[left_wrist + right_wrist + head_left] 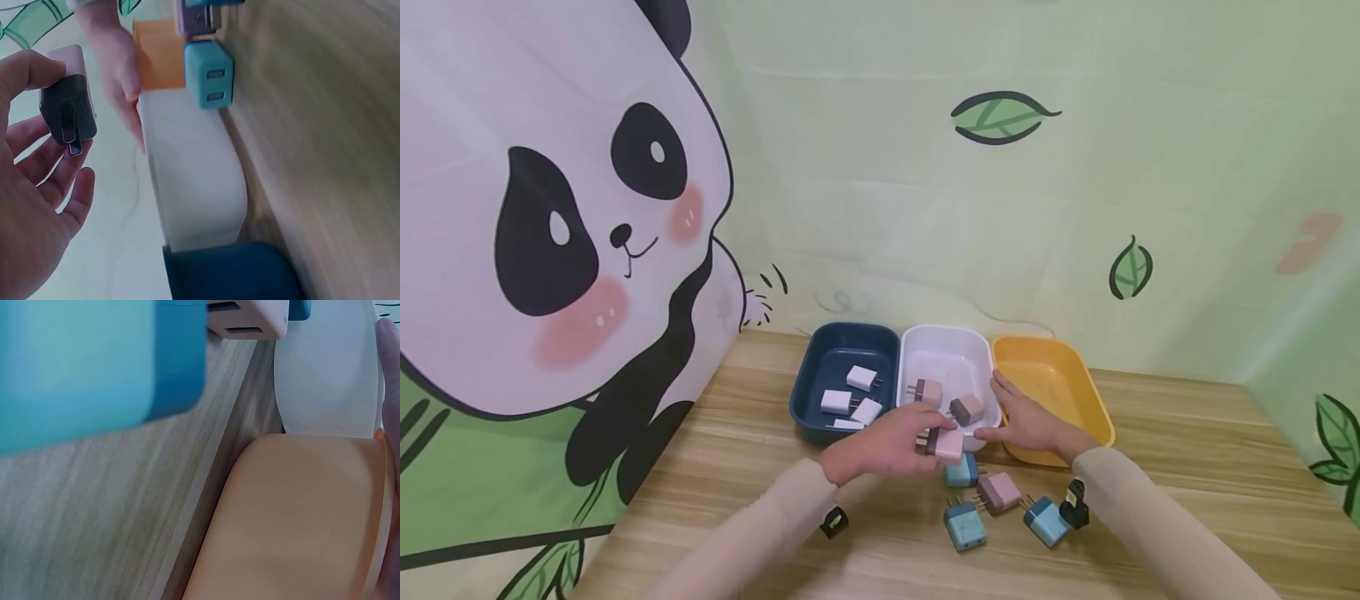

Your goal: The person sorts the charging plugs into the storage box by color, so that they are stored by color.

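Note:
My left hand [887,440] pinches a pink charger plug [950,447] with a dark prong end, over the front rim of the white bin [951,358]. In the left wrist view the thumb and fingers hold this plug [67,100] with its metal prongs pointing down. Two more pink plugs, one a pink plug [967,408] at the right, lie inside the white bin. My right hand [1032,427] rests at the rims where the white bin meets the yellow bin [1052,387], its fingers extended and thumb by the white bin's front corner.
A navy bin [850,354] at the left holds several white plugs [837,402]. On the wooden table before the bins lie a pink plug [998,492] and blue plugs, including a blue plug [965,525] and another blue plug [1047,521]. A panda-print cloth stands behind.

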The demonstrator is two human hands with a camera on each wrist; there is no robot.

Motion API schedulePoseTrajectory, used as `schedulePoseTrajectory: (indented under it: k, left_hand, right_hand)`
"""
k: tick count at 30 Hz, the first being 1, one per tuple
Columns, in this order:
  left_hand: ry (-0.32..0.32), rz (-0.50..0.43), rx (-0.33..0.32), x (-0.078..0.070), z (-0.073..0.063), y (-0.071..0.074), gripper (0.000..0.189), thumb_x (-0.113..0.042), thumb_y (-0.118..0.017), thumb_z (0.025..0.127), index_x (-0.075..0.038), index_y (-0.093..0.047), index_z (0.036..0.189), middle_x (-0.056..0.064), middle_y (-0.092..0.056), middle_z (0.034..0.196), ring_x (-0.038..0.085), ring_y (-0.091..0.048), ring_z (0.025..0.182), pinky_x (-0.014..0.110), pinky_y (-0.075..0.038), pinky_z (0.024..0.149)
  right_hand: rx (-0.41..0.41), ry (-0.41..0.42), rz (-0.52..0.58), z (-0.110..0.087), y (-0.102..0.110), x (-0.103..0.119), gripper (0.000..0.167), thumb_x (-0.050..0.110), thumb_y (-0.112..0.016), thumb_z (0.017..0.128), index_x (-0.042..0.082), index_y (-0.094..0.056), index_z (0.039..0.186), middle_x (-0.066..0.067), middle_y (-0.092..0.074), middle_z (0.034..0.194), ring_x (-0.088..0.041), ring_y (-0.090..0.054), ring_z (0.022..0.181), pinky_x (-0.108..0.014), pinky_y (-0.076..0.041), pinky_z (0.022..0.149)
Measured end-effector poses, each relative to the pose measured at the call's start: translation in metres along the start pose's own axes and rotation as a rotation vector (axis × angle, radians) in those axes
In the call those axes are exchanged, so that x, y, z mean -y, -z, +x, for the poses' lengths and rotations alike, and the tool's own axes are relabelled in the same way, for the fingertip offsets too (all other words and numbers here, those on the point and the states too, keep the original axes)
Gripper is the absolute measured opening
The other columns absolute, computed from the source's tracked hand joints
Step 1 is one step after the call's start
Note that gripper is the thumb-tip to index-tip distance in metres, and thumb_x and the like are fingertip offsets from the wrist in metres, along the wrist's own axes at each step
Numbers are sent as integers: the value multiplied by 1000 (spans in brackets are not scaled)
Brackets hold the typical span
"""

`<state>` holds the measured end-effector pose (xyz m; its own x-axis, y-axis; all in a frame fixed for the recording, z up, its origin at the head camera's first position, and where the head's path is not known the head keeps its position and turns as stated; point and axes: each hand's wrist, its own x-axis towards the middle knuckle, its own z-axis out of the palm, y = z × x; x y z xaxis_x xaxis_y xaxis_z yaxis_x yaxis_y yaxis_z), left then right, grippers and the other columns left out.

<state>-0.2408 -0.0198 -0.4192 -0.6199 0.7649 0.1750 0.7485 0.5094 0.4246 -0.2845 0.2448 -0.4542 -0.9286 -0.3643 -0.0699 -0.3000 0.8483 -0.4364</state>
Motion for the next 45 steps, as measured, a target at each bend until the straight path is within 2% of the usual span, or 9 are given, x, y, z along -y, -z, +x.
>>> schedulePoseTrajectory:
  k: [3,9,19,26,37,45]
  left_hand:
    - [10,7,-40,5,4,3,42,-27,-68,84,-14,-60,123,-2,-58,116,9,-51,99,23,-44,88]
    - [89,-32,-69,13,10,10,43,-25,-67,85,-14,-58,126,-1,-56,123,11,-50,104,26,-44,92]
    - [94,26,-59,22,21,16,44,-21,-66,88,-10,-55,129,4,-57,120,14,-50,100,27,-43,91]
    - [95,42,-61,27,27,16,45,-19,-68,87,-8,-56,129,5,-58,120,15,-52,102,28,-43,93]
    - [146,46,-41,33,34,15,44,-21,-67,88,-8,-57,128,5,-59,117,15,-52,98,29,-44,92]
    - [207,48,-15,39,37,6,44,-24,-66,89,-10,-56,130,4,-59,120,15,-53,101,30,-44,94]
  right_hand:
    - [0,-3,3,1,-1,-1,114,71,-63,71,4,-15,151,-14,-6,157,-36,-17,140,-51,-25,107]
    - [2,2,10,3,-2,-4,112,67,-65,74,3,-14,151,-14,-5,157,-37,-16,140,-52,-25,107]
    - [17,10,30,3,0,-2,110,63,-66,76,0,-15,150,-17,-5,157,-37,-15,140,-52,-22,108]
    - [11,17,9,4,-2,-4,113,68,-63,74,-1,-15,149,-17,-6,156,-37,-17,139,-52,-24,107]
    - [8,6,8,4,-2,-4,117,73,-62,71,1,-15,150,-16,-6,157,-37,-17,139,-52,-25,107]
    - [10,9,5,3,-1,-4,116,72,-61,71,0,-15,150,-17,-6,156,-37,-16,140,-52,-23,108]
